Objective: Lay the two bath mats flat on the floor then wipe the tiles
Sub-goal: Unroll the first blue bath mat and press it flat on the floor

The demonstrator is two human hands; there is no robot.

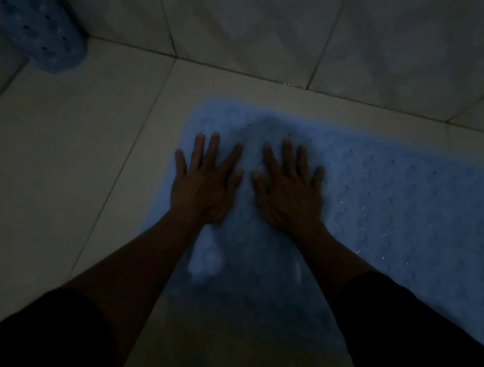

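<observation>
The scene is dim. A light blue bath mat (395, 204) lies spread on the tiled floor (57, 180), filling the centre and right of the frame and running off the right edge; its top edge sits near the line where the floor meets the tiled wall (250, 21). Its surface shows rows of small bumps or holes with a few glints.

Both hands rest flat on the left part of this mat, side by side in the middle of the frame, thumbs pointing toward each other and just apart. The left hand (205, 180) has its fingers straight and spread, palm down on the mat close to its left edge. The right hand (289, 190) lies the same way, fingers splayed, grasping nothing. Both forearms reach up from the lower corners of the frame, each ending in a dark sleeve (426, 349).

In the upper left of the frame, a second blue mat (35, 15) is rolled into a tube, dotted with holes, its end resting on the floor in the corner, well apart from the hands.
</observation>
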